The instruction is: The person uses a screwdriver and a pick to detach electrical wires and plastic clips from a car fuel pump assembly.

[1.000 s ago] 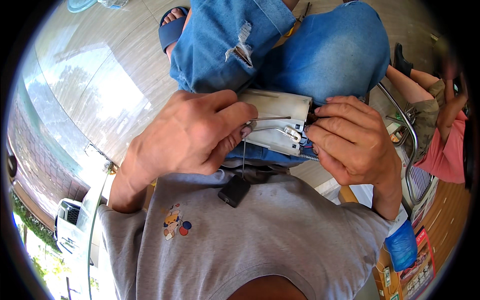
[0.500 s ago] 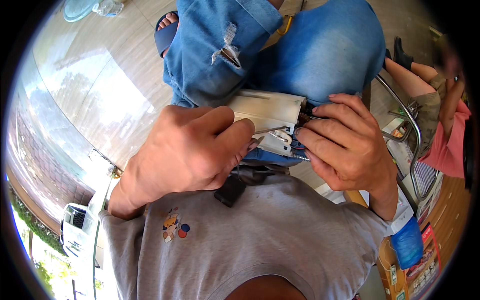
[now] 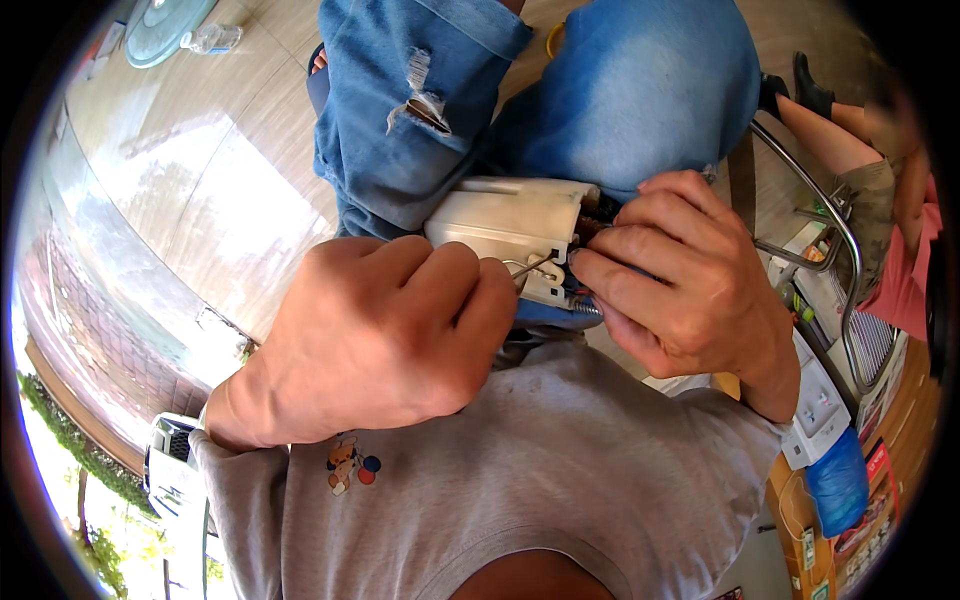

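A cream-coloured plastic housing (image 3: 505,215) rests across my lap, its right end uncovered, with dark parts and wires inside. My left hand (image 3: 395,340) is closed round a tool with a thin metal shaft (image 3: 537,265); its handle is hidden in my fist. The shaft's tip meets a small dark slot at the housing's right end. On that same end, the curled fingers of my right hand (image 3: 685,285) grip the edge, hiding part of the inside. A coiled metal spring (image 3: 586,309) sticks out beneath those fingers.
My jeans (image 3: 640,90) support the housing. To the right stand a chrome chair frame (image 3: 850,260), a seated person in a pink top (image 3: 912,265), a white tray (image 3: 820,405) and a blue bag (image 3: 838,482). A clear bottle (image 3: 213,40) lies on the tiled floor at far left.
The housing has shifted slightly left in view. My left fist has turned and come lower, so the shaft slopes more steeply. My right hand keeps its grip on the housing's end.
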`<action>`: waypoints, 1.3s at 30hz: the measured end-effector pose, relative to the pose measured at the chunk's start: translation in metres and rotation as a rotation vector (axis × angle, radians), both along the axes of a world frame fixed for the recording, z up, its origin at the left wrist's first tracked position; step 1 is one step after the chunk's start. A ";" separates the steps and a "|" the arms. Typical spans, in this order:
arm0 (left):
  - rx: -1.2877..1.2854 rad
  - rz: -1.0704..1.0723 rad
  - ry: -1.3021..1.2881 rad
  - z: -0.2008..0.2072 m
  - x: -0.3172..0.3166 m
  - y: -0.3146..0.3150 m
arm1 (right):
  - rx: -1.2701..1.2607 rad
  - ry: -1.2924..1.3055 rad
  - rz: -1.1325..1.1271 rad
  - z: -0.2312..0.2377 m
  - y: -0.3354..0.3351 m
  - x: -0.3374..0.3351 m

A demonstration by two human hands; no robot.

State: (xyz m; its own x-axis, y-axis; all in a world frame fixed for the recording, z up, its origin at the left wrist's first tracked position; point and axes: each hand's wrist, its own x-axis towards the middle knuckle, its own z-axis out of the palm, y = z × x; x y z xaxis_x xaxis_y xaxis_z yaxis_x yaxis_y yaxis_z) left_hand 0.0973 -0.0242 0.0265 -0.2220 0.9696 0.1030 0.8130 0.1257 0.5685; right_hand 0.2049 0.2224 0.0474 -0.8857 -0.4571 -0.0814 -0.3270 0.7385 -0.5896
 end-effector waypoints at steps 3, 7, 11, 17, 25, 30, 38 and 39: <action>-0.006 -0.016 0.042 0.003 -0.001 0.002 | 0.009 -0.002 0.013 0.000 0.001 -0.001; -0.017 -0.085 0.106 0.010 -0.003 0.006 | -0.003 0.026 0.021 -0.002 0.001 0.000; -0.039 -0.200 0.185 0.020 -0.006 0.017 | -0.016 0.037 0.024 -0.005 0.001 0.001; -0.123 -0.384 0.269 0.031 -0.006 0.027 | -0.018 -0.013 0.037 -0.006 -0.001 0.001; 0.067 -0.128 0.144 -0.011 0.004 0.005 | 0.025 -0.022 0.073 -0.008 0.000 0.004; 0.151 -0.064 0.118 -0.030 0.013 -0.004 | 0.045 -0.041 0.106 -0.007 -0.001 0.002; 0.291 0.017 0.051 -0.054 0.022 -0.007 | 0.030 -0.058 0.092 -0.005 0.001 -0.001; 0.323 0.043 -0.002 -0.059 0.024 -0.008 | 0.030 -0.055 0.094 -0.004 0.001 0.000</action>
State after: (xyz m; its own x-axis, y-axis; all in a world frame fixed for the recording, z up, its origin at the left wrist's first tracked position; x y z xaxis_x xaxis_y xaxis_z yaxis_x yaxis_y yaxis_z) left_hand 0.1218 -0.0325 -0.0324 -0.2621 0.8767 0.4034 0.8096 -0.0277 0.5863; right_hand 0.2047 0.2233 0.0431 -0.8328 -0.5347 -0.1434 -0.3635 0.7236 -0.5867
